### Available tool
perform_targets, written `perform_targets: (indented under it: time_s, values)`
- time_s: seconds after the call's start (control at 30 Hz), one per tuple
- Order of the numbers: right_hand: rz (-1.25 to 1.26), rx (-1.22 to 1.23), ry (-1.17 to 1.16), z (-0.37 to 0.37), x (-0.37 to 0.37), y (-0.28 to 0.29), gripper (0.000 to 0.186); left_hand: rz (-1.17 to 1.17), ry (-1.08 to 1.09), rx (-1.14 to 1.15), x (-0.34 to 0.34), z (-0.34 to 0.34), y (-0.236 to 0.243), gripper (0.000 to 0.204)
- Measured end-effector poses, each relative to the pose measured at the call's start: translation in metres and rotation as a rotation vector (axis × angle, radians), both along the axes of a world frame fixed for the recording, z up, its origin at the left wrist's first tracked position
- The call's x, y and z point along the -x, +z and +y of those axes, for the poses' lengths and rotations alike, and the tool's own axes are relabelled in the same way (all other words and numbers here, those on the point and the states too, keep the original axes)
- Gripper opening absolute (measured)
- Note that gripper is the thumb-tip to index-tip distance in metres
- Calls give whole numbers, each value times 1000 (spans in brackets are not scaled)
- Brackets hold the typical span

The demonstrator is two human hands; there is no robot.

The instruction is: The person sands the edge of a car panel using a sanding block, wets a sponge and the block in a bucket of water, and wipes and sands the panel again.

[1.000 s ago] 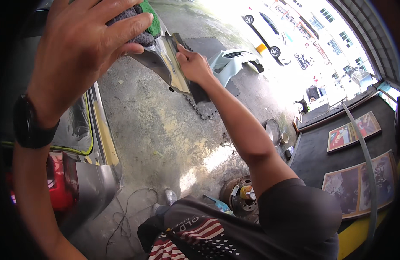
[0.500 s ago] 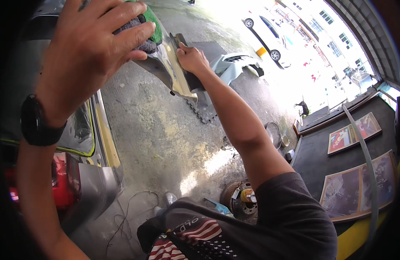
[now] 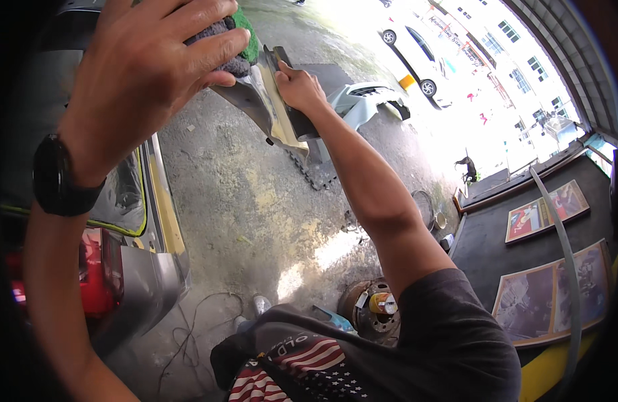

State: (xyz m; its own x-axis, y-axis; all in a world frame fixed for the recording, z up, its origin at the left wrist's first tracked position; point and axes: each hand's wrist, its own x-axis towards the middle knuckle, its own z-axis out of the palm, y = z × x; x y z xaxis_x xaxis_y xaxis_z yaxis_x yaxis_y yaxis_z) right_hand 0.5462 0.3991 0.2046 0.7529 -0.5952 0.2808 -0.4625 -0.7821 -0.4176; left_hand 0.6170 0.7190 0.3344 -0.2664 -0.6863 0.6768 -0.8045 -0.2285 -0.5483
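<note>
My left hand point(image 3: 148, 74), wearing a black watch point(image 3: 54, 175), is closed round a bunched grey and green cloth point(image 3: 239, 50) at the top of the view. Just below the cloth hangs a car body panel point(image 3: 272, 104), grey with a cream-coloured edge. My right hand point(image 3: 301, 88) is wrapped round a long dark flat block point(image 3: 297, 124) lying along that edge. The block's exact kind is unclear, and part of it is hidden by my hand and forearm.
A car's rear with a red tail light point(image 3: 101, 271) stands close on my left. A pale bumper point(image 3: 362, 100) lies beyond my right hand. By my feet are a wheel rim point(image 3: 369, 311) with a can on it and a loose cable point(image 3: 188, 335). Framed pictures point(image 3: 550, 295) stand at right.
The cloth and my left hand sit slightly further right and lower in view. The panel and the dark block have shifted slightly too; both hands keep their hold.
</note>
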Motion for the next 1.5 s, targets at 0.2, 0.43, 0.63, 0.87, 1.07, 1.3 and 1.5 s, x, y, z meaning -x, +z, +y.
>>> perform_targets:
  time_s: [0.2,0.43,0.63,0.87,1.07,1.3,1.5]
  values:
    - [127,-229,34,29,52,-1,55,-19,7,-4,2,-1,4,53]
    - [72,-120,-40,-2,4,-3,55,-26,12,-28,-6,5,-2,54]
    - [83,-267,16,29,53,-3,55,-70,-6,63,-3,-9,-1,51]
    - [18,-101,-48,0,8,-4,52,-62,-67,227,3,-22,-8,39]
    - [81,-213,21,27,46,-3,53,-121,-175,254,4,-24,4,37]
    - [27,-82,-34,3,9,0,57,21,6,7,4,-1,3,52]
    - [88,-155,53,28,50,-2,54,-12,20,-2,-7,-2,-6,52]
